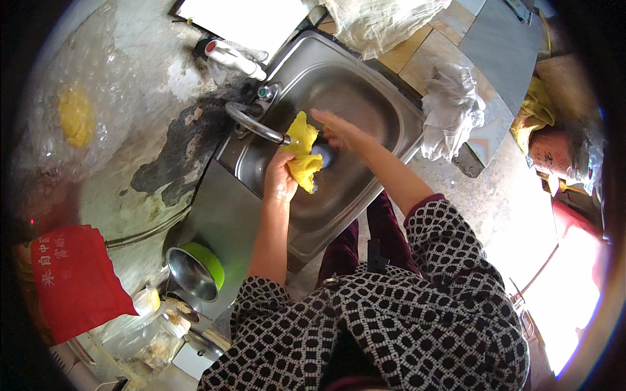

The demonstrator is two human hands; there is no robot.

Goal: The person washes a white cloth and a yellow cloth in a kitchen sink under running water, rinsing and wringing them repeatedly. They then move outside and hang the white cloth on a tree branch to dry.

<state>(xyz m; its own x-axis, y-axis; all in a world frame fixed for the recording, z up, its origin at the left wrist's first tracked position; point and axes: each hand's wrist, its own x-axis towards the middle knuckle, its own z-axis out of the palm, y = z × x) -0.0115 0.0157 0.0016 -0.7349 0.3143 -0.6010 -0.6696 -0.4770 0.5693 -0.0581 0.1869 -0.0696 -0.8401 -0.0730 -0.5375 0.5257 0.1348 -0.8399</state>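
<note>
My left hand (pixel 281 178) grips a wrinkled yellow cloth (pixel 304 151) over the stainless steel sink (pixel 364 88). The cloth hangs right at the mouth of the curved chrome faucet (pixel 254 124). To the right of the cloth, my right hand (pixel 340 131) is raised above the basin with nothing visible in it. Its fingers point toward the cloth but look apart from it. A pale, blurred patch shows in the basin below the cloth; whether it is water or the drain I cannot tell.
A white cloth (pixel 452 112) drapes over the tiled counter's edge, right of the sink. Gauzy cream fabric (pixel 381 22) lies behind it. A green-sided metal bowl (pixel 195 271) sits left on the steel drainboard (pixel 225 210). A white-handled tap (pixel 234 58) juts from the wall.
</note>
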